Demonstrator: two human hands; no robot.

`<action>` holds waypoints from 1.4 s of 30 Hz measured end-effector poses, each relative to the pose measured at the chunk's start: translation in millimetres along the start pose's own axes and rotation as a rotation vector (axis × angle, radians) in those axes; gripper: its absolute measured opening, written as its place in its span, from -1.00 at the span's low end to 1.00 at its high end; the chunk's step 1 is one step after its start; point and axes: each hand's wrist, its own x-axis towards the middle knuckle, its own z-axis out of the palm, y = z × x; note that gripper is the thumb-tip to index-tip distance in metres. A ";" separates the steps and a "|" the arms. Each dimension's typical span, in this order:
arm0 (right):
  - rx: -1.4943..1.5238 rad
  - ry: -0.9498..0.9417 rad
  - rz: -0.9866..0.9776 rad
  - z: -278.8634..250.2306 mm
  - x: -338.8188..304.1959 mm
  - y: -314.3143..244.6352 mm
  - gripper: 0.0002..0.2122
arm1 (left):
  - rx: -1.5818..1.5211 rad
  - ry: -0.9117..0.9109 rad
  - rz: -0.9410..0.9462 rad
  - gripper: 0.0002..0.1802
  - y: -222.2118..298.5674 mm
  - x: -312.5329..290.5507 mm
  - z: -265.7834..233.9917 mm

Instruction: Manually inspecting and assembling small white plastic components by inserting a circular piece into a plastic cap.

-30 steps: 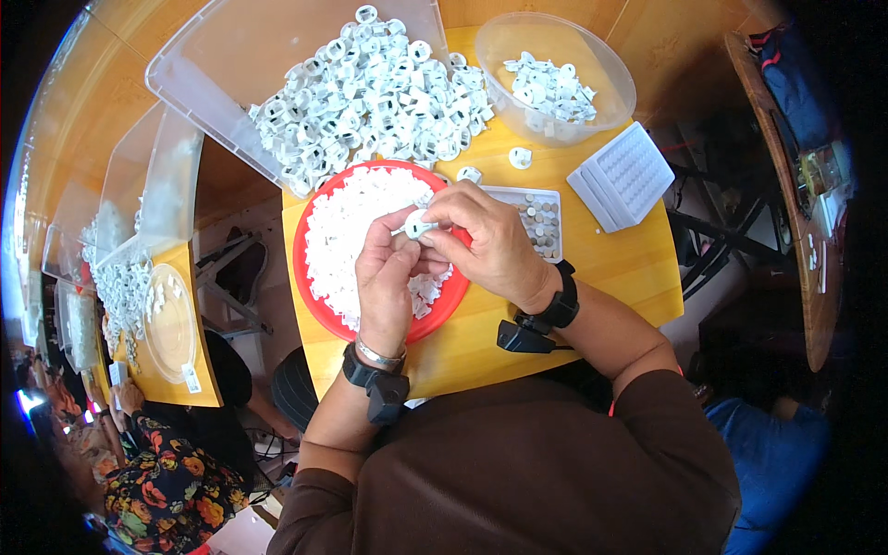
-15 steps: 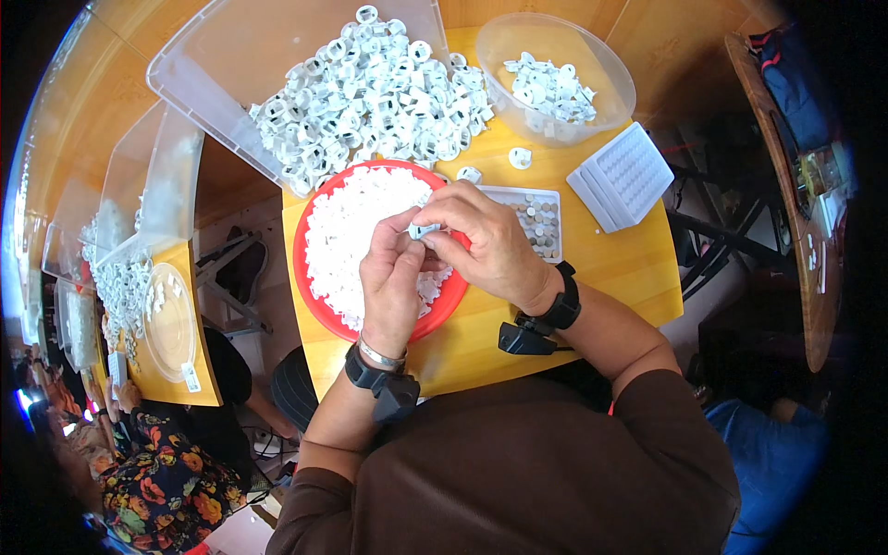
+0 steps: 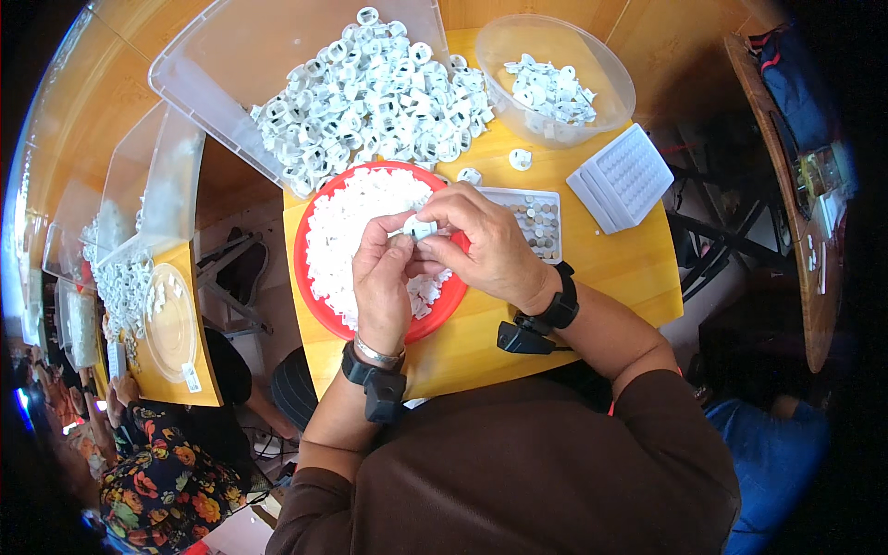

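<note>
Over a red basin (image 3: 455, 303) full of small white plastic pieces (image 3: 347, 222), both my hands meet at a round white plastic part (image 3: 421, 228) with a dark slot. My right hand (image 3: 490, 245) grips its right side between thumb and fingers. From the left, my left hand (image 3: 381, 282) pinches at the same part; a small white piece seems to show at its fingertips, too small to make out surely. Just right of my right hand lies a shallow white tray (image 3: 552, 198) holding several small round metallic discs (image 3: 539, 222).
A clear box (image 3: 208, 79) lies tipped at the back, spilling a heap of similar white parts (image 3: 379, 102). Beside it stands a clear round tub (image 3: 610, 60) with more. Stacked white trays (image 3: 629, 176) sit on the right. Another person's hand (image 3: 123, 388) is at the left table.
The white part has turned between my fingers, so its round face and slot now show. My left hand has shifted slightly left and down; my right hand stays nearly in place.
</note>
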 end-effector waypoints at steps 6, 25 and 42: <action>-0.087 -0.020 -0.053 -3.6 1.1 0.6 -0.76 | -0.178 -0.033 -0.088 -0.69 -0.7 3.6 -6.5; -0.440 -0.111 -0.252 -11.4 1.2 2.6 -0.76 | 0.205 -0.026 0.022 -0.60 -3.3 0.3 -0.1; -0.454 -0.190 -0.235 -9.3 1.0 3.8 -0.78 | 0.137 -0.001 -0.020 -0.70 1.7 -0.4 4.6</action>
